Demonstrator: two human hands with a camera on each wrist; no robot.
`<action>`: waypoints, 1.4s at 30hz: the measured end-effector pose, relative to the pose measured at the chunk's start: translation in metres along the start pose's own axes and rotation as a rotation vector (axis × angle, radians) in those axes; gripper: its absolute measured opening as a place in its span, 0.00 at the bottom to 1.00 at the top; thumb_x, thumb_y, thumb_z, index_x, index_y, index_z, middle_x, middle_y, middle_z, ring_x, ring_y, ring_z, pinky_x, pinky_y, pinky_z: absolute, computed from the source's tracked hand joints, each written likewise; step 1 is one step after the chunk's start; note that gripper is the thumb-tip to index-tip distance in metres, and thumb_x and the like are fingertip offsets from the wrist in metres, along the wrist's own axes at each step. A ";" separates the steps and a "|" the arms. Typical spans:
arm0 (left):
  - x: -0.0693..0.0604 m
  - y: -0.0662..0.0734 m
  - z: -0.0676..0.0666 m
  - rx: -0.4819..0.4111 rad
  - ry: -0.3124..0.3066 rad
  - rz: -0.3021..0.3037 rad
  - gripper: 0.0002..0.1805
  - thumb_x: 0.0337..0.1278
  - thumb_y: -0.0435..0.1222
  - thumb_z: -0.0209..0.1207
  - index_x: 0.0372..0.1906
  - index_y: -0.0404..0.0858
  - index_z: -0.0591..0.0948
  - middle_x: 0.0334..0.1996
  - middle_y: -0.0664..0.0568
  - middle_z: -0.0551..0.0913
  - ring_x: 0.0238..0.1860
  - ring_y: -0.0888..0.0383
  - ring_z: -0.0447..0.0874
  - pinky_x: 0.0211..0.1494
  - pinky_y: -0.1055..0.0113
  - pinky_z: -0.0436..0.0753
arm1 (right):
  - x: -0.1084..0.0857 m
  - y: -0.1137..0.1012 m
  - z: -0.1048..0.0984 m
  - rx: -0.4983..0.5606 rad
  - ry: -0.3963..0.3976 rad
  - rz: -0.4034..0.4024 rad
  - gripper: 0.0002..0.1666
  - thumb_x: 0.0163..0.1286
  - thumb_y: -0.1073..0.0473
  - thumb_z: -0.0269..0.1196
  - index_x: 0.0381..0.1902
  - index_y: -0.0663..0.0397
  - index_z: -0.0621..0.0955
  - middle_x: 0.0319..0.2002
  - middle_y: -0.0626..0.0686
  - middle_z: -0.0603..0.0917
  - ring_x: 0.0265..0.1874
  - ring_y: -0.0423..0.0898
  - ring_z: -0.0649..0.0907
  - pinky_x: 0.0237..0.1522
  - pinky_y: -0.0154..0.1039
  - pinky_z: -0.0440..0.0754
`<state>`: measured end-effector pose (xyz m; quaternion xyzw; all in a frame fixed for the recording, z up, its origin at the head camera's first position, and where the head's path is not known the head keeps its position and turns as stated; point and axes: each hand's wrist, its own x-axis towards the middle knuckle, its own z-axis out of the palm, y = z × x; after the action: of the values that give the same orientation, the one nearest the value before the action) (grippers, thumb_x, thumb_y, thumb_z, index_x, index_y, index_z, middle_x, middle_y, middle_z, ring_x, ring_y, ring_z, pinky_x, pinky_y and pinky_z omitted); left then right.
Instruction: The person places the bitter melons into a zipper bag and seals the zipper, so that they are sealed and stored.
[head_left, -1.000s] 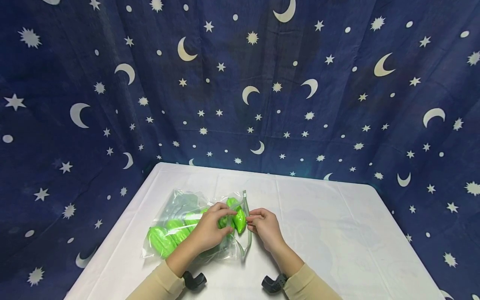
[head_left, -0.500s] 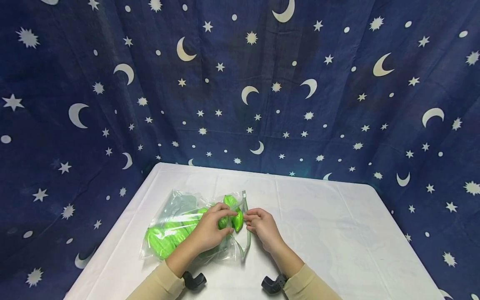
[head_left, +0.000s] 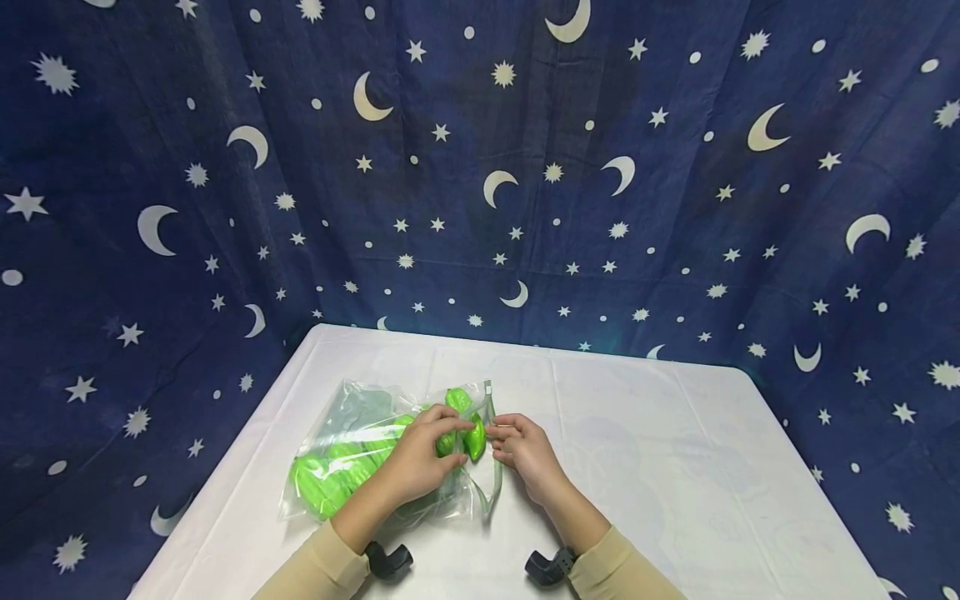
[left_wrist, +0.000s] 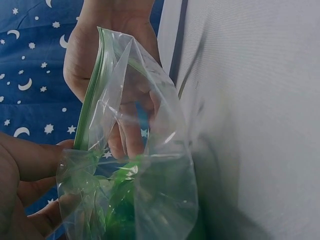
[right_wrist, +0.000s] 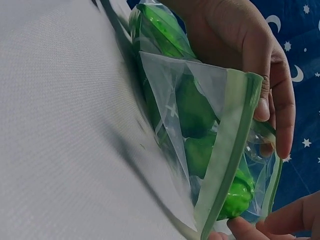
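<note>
A clear zip bag [head_left: 367, 404] with a pale green zip strip [right_wrist: 235, 150] lies on its side, its mouth facing right. Several glossy, ribbed, bright green pieces [head_left: 322, 486] fill it; they look like toy vegetables, kind unclear. My left hand [head_left: 420, 454] arches over the bag and holds the plastic near the mouth between thumb and fingers, seen also in the right wrist view. At the mouth, my right hand [head_left: 528, 454] has its fingers extended, fingertips touching the green piece [right_wrist: 237, 197] nearest the opening. Plastic partly covers those fingers in the left wrist view.
The bag rests on a white-covered table [head_left: 660, 467], whose surface extends to the right and behind. A dark blue curtain [head_left: 480, 208] with moons and stars hangs around the back and sides. Black wrist mounts [head_left: 550, 568] sit at both cuffs.
The green piece at the mouth has shifted slightly left, further into the bag, with my right fingertips following. My left hand has stayed almost in place.
</note>
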<state>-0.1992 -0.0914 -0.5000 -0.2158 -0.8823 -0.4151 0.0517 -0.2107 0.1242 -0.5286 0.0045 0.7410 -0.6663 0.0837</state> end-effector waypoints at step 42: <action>-0.002 -0.004 0.000 0.028 0.009 0.033 0.25 0.56 0.34 0.78 0.60 0.51 0.89 0.60 0.57 0.85 0.63 0.52 0.81 0.66 0.44 0.80 | -0.018 -0.001 -0.019 0.058 0.036 0.040 0.24 0.73 0.70 0.57 0.66 0.68 0.77 0.57 0.68 0.88 0.46 0.51 0.90 0.49 0.44 0.93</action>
<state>-0.1995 -0.0940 -0.5034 -0.2275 -0.8841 -0.4028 0.0656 -0.1951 0.1448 -0.5233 0.0336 0.7226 -0.6854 0.0833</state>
